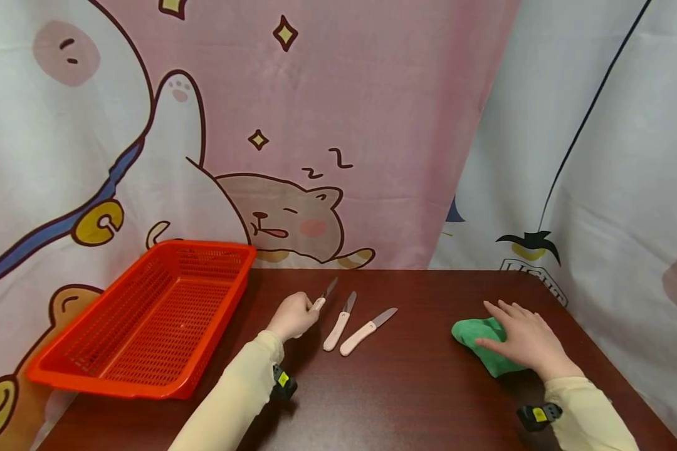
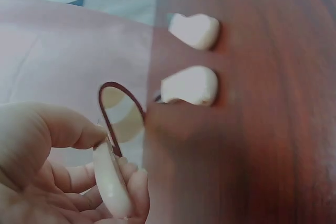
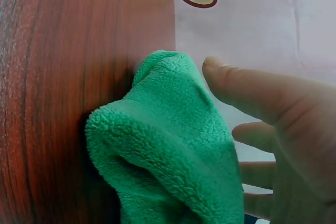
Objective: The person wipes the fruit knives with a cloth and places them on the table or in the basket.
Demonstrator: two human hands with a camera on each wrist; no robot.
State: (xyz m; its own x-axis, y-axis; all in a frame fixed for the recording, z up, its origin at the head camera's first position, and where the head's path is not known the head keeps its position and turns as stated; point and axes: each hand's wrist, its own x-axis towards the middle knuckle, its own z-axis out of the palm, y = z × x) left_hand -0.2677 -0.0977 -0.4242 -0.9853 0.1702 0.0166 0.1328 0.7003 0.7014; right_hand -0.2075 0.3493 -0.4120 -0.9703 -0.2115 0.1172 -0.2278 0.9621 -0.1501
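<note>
My left hand (image 1: 293, 316) grips a small paring knife (image 1: 319, 303) by its cream-white handle, blade pointing away. In the left wrist view, thumb and fingers close round that handle (image 2: 111, 182). Just right of it on the table lie two more paring knives with the same pale handles, one nearer (image 1: 336, 329) and one farther right (image 1: 358, 338). Over at the right, my right hand (image 1: 533, 341) is spread above a crumpled green cloth (image 1: 499, 363), overlapping it in the head view. The right wrist view shows straight fingers beside the fluffy cloth (image 3: 168, 124).
A red-orange plastic basket (image 1: 203, 351) with perforated walls stands on the left of the dark wooden table (image 1: 395, 401). Behind the table hangs a curtain (image 1: 400, 125) with cartoon animals, and a pale one continues along the right side.
</note>
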